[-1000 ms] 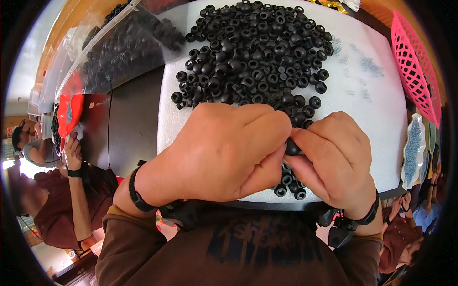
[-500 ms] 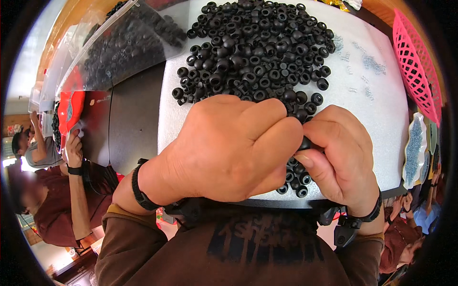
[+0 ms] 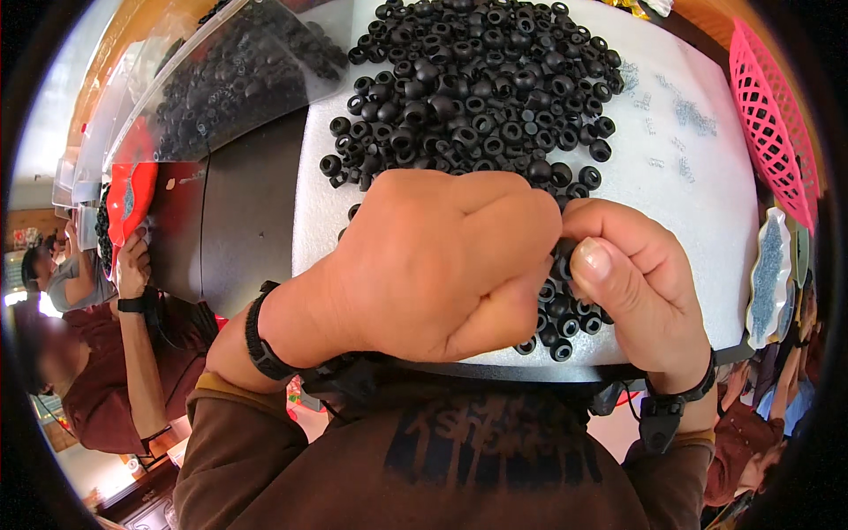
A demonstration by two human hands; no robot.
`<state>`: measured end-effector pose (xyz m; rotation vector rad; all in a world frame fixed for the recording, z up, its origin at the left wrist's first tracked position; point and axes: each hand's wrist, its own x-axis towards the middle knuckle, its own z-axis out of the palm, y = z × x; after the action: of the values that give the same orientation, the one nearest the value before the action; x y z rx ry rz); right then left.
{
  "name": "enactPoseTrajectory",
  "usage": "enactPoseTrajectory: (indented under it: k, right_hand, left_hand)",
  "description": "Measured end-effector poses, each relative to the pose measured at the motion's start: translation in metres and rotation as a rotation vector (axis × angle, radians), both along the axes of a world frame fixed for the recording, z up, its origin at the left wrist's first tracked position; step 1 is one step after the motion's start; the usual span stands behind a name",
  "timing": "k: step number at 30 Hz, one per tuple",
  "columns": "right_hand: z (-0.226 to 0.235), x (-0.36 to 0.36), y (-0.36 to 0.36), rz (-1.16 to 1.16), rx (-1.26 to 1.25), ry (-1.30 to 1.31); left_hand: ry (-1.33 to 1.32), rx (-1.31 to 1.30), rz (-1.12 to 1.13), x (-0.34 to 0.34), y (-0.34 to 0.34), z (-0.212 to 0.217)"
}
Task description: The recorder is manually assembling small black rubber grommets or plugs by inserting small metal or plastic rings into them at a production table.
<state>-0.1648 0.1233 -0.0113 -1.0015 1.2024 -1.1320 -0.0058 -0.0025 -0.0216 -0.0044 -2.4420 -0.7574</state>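
My left hand [image 3: 450, 265] is closed in a fist over the white foam sheet, and whatever it may hold is hidden by its fingers. Beside it, my right hand [image 3: 638, 287] pinches a small round black plastic part [image 3: 563, 258] between thumb and forefinger, right against the left fist. A large pile of round black hollow plastic parts [image 3: 477, 88] spreads over the foam sheet [image 3: 707, 265] beyond my hands. Several more of these black parts [image 3: 558, 329] lie under and between my hands, near the front edge.
Tiny metal springs [image 3: 693, 117] lie scattered at the right. A pink mesh basket [image 3: 773, 124] and a white scalloped dish of springs [image 3: 767, 281] stand at the right edge. At the left are a clear plastic bin [image 3: 238, 88], a red dish [image 3: 132, 203] and a co-worker's hand [image 3: 134, 265].
My right thumb has shifted up over the black part, and the right hand has turned slightly. The left fist has risen a little and stays closed.
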Motion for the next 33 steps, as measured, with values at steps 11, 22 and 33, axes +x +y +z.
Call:
enactPoseTrajectory:
  k: [11,22,33]
  right_hand:
    - [0.004,-0.003,-0.002,-0.005,0.075,0.001]
    - [0.006,-0.006,-0.001,0.054,0.116,-0.146]
    - [-0.002,-0.003,-0.002,0.056,-0.051,-0.175]
  left_hand:
    - [-0.147,0.306,-0.019,0.002,0.002,0.006]
    - [-0.082,0.162,-0.034,-0.001,0.003,0.010]
    - [-0.009,0.007,-0.032,0.002,0.002,0.006]
